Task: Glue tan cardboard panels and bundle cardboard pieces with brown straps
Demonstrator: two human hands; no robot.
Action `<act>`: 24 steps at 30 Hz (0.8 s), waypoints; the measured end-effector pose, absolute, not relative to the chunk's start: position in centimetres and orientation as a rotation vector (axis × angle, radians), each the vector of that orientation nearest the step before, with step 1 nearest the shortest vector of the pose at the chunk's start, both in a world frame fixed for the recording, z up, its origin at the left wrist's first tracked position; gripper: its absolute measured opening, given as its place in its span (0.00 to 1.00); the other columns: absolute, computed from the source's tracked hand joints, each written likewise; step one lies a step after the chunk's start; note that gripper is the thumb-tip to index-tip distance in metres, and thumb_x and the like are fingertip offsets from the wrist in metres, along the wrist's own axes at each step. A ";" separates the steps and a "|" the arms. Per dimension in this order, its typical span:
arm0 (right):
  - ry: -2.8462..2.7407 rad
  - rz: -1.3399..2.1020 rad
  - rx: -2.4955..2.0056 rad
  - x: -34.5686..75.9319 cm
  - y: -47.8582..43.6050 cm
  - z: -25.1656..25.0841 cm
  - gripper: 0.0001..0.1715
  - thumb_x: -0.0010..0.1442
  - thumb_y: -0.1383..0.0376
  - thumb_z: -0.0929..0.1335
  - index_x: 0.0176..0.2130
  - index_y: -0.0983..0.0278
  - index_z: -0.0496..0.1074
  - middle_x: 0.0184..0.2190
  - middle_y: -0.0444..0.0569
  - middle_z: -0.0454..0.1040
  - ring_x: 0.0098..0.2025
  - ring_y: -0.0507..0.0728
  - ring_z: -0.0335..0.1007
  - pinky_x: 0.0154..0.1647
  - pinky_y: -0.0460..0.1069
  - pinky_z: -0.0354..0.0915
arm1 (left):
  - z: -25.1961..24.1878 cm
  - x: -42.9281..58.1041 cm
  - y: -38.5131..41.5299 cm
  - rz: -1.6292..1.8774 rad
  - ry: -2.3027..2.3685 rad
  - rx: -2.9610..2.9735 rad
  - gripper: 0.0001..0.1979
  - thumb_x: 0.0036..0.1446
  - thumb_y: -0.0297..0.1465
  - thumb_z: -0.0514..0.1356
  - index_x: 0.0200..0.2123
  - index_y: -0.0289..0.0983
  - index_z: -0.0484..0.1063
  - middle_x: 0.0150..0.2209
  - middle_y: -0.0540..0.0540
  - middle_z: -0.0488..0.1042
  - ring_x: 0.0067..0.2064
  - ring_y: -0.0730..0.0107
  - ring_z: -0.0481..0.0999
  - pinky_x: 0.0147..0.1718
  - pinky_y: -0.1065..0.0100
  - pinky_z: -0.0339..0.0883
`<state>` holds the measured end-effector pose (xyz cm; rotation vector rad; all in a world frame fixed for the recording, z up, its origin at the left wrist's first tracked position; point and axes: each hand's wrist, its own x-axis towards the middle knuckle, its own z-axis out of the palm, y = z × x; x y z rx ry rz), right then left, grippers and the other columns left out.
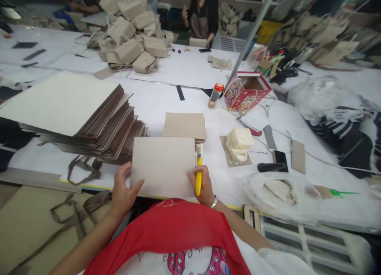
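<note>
A flat beige panel [163, 164] is in front of me at the table's near edge. My left hand [125, 189] is at its left side, thumb and fingers apart, with the thumb over the panel's edge. In my right hand [204, 187] is a paintbrush [199, 175] with a yellow handle, its bristles pointing away from me. That hand's fingertips also touch the panel's right edge. Just behind lies a small stack of beige pieces [184, 124]. To the right, a cream plastic container [239, 144] stands on a scrap of board.
A tall stack of large panels [68, 104] stands on the left. Farther right are a red patterned box [247, 90], a red-capped bottle [216, 94], a dark phone [280, 160] and a plastic bag [282, 193]. Beige bags [131, 33] are piled across the table, near a co-worker [204, 17].
</note>
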<state>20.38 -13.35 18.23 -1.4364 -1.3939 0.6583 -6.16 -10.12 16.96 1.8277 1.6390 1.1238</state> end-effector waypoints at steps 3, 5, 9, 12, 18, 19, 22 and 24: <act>-1.362 0.699 -1.582 22.4 -15.2 14.1 0.07 0.60 0.62 0.62 0.37 0.59 0.55 0.21 0.37 0.53 0.20 0.49 0.52 0.21 0.43 0.52 | 12.1 -4.4 -10.5 0.799 1.486 1.211 0.27 0.54 0.47 0.54 0.52 0.35 0.62 0.47 0.37 0.72 0.45 0.60 0.74 0.40 0.60 0.70; -1.401 0.675 -1.728 23.5 -15.7 11.0 0.08 0.60 0.60 0.61 0.37 0.60 0.55 0.20 0.37 0.54 0.19 0.50 0.54 0.21 0.44 0.52 | 9.3 -3.1 -10.4 0.629 1.361 1.087 0.25 0.54 0.48 0.53 0.47 0.34 0.66 0.40 0.40 0.76 0.40 0.62 0.75 0.38 0.62 0.69; -1.629 0.552 -1.975 25.2 -15.7 5.0 0.08 0.60 0.61 0.58 0.37 0.63 0.59 0.22 0.43 0.64 0.23 0.53 0.62 0.24 0.46 0.54 | 5.1 -1.9 -9.1 0.316 1.575 1.463 0.17 0.56 0.42 0.51 0.37 0.34 0.69 0.34 0.44 0.75 0.37 0.66 0.74 0.35 0.68 0.65; -1.765 0.492 -2.106 25.6 -15.2 1.8 0.08 0.60 0.62 0.58 0.37 0.64 0.61 0.28 0.48 0.69 0.28 0.55 0.67 0.26 0.46 0.56 | 3.3 -1.7 -7.8 0.165 1.700 1.631 0.13 0.56 0.40 0.53 0.30 0.35 0.68 0.28 0.47 0.72 0.33 0.67 0.71 0.32 0.69 0.60; -1.850 0.480 -2.257 26.0 -13.5 0.0 0.11 0.62 0.61 0.59 0.41 0.65 0.63 0.33 0.50 0.72 0.31 0.54 0.69 0.27 0.46 0.57 | 2.4 -1.8 -6.5 0.052 1.792 1.685 0.14 0.53 0.42 0.57 0.26 0.36 0.65 0.23 0.49 0.67 0.28 0.70 0.67 0.28 0.70 0.54; -1.863 0.477 -2.257 26.1 -13.3 0.0 0.11 0.62 0.61 0.60 0.41 0.65 0.63 0.33 0.50 0.72 0.32 0.54 0.69 0.27 0.46 0.57 | 2.4 -1.9 -6.5 0.052 1.803 1.688 0.14 0.53 0.41 0.57 0.27 0.36 0.65 0.24 0.49 0.67 0.28 0.70 0.67 0.28 0.70 0.54; -1.856 0.426 -2.265 26.2 -12.9 0.7 0.13 0.62 0.59 0.60 0.41 0.65 0.64 0.32 0.50 0.72 0.31 0.54 0.70 0.26 0.45 0.58 | 2.3 -2.1 -6.3 0.068 1.805 1.705 0.13 0.54 0.40 0.57 0.32 0.35 0.66 0.28 0.48 0.69 0.30 0.70 0.68 0.30 0.70 0.57; -1.833 0.329 -2.251 26.7 -13.0 1.8 0.16 0.62 0.56 0.59 0.41 0.66 0.65 0.28 0.49 0.73 0.27 0.55 0.70 0.23 0.45 0.57 | 2.3 -2.4 -6.0 0.109 1.794 1.722 0.13 0.54 0.38 0.57 0.37 0.34 0.66 0.32 0.46 0.71 0.33 0.68 0.70 0.32 0.70 0.61</act>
